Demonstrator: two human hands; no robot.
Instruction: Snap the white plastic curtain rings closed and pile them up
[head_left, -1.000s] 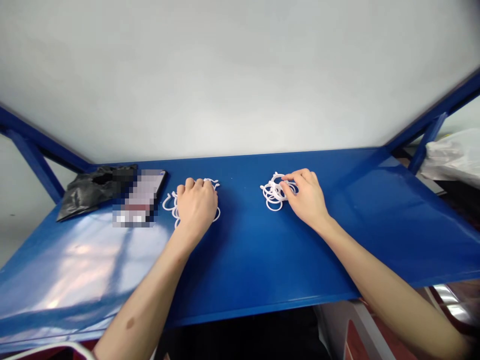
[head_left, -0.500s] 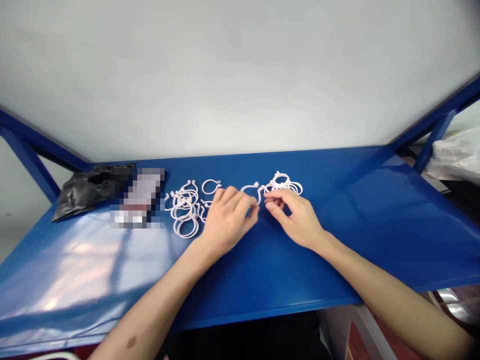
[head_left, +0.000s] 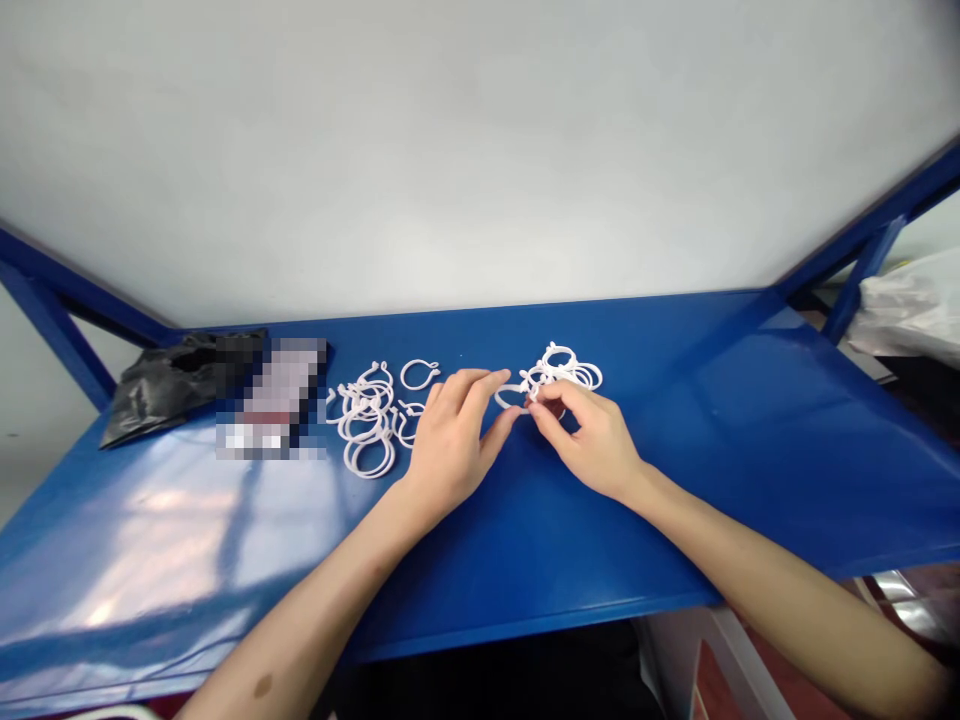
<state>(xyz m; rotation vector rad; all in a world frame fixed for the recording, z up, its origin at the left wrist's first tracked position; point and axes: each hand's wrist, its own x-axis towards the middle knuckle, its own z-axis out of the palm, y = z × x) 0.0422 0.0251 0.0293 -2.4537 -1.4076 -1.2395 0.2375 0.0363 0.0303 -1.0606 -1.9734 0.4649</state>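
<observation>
Between my two hands is a white plastic curtain ring (head_left: 507, 393). The fingertips of my right hand (head_left: 589, 425) pinch its right end. My left hand (head_left: 457, 425) has its thumb and fingers apart around the ring's left side; whether the thumb tip touches it I cannot tell. Just beyond my right fingers lies a small pile of similar rings (head_left: 577, 372). Left of my left hand, a larger heap of loose rings (head_left: 369, 458) has ball ends and small loops showing. A single ring (head_left: 406, 380) lies above my left hand, and others are partly hidden behind it.
A blue tabletop (head_left: 675, 480) carries everything, with a pale panel (head_left: 465, 160) rising at its back. On the left are a black plastic bag (head_left: 150, 395) and a blurred-out flat object (head_left: 281, 390). Blue frame bars (head_left: 870, 270) flank the table. Off the right side is a whitish plastic bag (head_left: 911, 310).
My left fingers have spread from a closed pinch. The ring between my hands now sits closed-looking at my right fingertips, against the right pile. The view has shifted slightly.
</observation>
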